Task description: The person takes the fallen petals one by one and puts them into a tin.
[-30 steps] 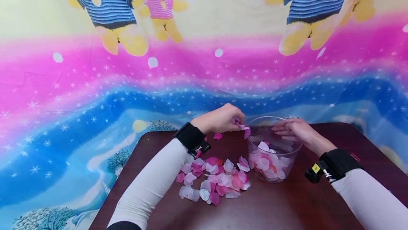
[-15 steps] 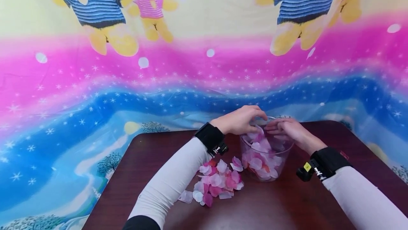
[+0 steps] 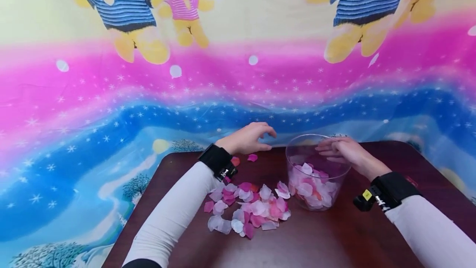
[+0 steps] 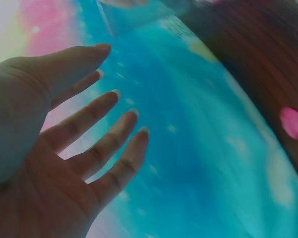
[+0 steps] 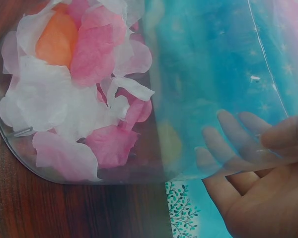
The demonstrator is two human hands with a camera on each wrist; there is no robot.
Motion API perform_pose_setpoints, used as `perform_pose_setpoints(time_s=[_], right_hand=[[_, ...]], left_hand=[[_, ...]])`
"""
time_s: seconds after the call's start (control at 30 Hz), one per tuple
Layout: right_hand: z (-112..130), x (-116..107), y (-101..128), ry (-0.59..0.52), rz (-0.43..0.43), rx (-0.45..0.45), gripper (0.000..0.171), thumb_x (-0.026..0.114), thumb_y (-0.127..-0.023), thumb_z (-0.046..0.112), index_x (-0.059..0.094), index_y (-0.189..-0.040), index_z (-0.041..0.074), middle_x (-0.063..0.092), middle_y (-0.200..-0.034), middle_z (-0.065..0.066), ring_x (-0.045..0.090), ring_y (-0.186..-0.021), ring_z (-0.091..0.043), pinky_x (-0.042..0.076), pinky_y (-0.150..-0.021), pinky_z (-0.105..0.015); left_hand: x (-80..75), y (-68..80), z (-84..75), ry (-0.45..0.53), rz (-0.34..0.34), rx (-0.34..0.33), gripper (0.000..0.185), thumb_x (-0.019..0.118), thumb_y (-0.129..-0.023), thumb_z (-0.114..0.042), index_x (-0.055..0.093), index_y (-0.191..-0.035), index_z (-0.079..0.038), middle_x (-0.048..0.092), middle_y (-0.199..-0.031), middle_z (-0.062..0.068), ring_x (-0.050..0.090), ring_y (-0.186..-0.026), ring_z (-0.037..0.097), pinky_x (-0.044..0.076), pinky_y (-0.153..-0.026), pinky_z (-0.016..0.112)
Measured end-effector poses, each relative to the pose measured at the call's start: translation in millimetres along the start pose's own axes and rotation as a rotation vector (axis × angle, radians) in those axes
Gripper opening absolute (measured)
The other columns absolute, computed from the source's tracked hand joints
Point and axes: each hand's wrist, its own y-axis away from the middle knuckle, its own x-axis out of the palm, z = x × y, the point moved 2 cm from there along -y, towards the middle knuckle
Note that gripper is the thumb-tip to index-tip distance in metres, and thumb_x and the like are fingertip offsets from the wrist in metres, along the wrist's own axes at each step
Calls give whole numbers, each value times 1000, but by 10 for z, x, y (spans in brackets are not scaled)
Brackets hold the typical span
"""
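Observation:
A clear plastic cup (image 3: 317, 189) stands on the dark brown table (image 3: 334, 239), partly filled with pink, white and orange petals (image 5: 84, 74). My right hand (image 3: 325, 149) holds its far rim. In the right wrist view the right hand's fingers (image 5: 233, 134) show through the cup's (image 5: 154, 163) wall. My left hand (image 3: 265, 140) hovers left of the cup near the table's far edge, fingers spread and holding nothing. In the left wrist view the left hand (image 4: 119, 94) is an empty palm. A loose pile of petals (image 3: 247, 210) lies beside the cup.
Two stray pink petals (image 3: 252, 157) lie just under the left hand; one petal (image 4: 292, 122) shows in the left wrist view. A bright cloth with bears and stars (image 3: 238, 74) hangs behind the table. Bare tabletop spreads in front of the pile and cup.
The left hand carried pinched petals over the cup, let them go inside, and has drawn back left with open fingers. The right hand stayed on the cup's rim.

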Motion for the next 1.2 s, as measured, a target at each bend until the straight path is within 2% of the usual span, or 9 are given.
perform_pose_setpoints(time_s=[0.13,0.23,0.4,0.57,0.73,0.83,0.93,1.07,1.2], right_hand=[[-11,-56,35,9,-9,9,59,29,-93,-2,43,-150,-7,52,-148,-26,50,-136,-43,45,-108,-52],[-11,-70,43,11,-11,11,60,29,-92,-2,43,-150,-6,52,-148,-26,50,-136,-43,45,-108,-51],[-11,-33,50,-6,-17,-3,56,29,-96,-1,44,-150,-6,53,-147,-26,52,-135,-43,45,-108,-53],[-7,71,34,-30,-14,-2,54,31,-97,0,46,-149,-6,54,-146,-25,52,-135,-43,45,-108,-52],[0,146,24,-31,-18,-1,54,30,-97,0,47,-148,-6,55,-145,-25,54,-134,-42,44,-108,-53],[14,160,27,-27,-20,-7,53,30,-99,2,46,-148,-7,55,-145,-26,54,-133,-43,44,-109,-55],[18,138,21,-21,-28,3,52,31,-99,2,48,-147,-5,56,-144,-24,54,-133,-41,44,-109,-55],[14,81,25,-15,-40,6,53,30,-98,1,49,-147,-4,56,-144,-24,53,-134,-42,45,-108,-54],[-13,18,44,-23,-40,4,54,30,-97,0,48,-148,-5,55,-145,-26,52,-134,-44,45,-108,-54]], left_hand=[[117,120,286,8,26,-63,37,70,-99,-23,63,-135,-13,59,-138,4,58,-121,23,47,-103,35],[250,160,509,0,59,-140,40,71,-98,-21,62,-136,-11,59,-140,7,55,-129,26,45,-106,39],[560,166,819,-43,164,-262,52,73,-97,-22,55,-145,-10,49,-151,15,41,-143,32,37,-115,45],[825,237,991,-8,241,-392,72,73,-96,-32,40,-157,-13,29,-163,19,28,-149,44,32,-116,57],[959,274,1063,24,267,-466,79,71,-95,-42,32,-161,-21,23,-165,16,26,-148,50,33,-112,63],[995,245,1080,21,269,-453,73,70,-96,-42,38,-158,-22,25,-165,17,27,-146,51,35,-111,64],[1017,180,1087,4,243,-380,62,71,-96,-35,49,-151,-17,36,-158,18,35,-142,47,36,-111,61],[1056,67,1081,-20,190,-257,45,76,-93,-21,63,-135,-10,58,-135,15,52,-126,33,43,-106,48],[1133,-19,1049,-9,164,-186,26,80,-89,-10,74,-115,-9,69,-109,6,61,-105,20,51,-89,34]])
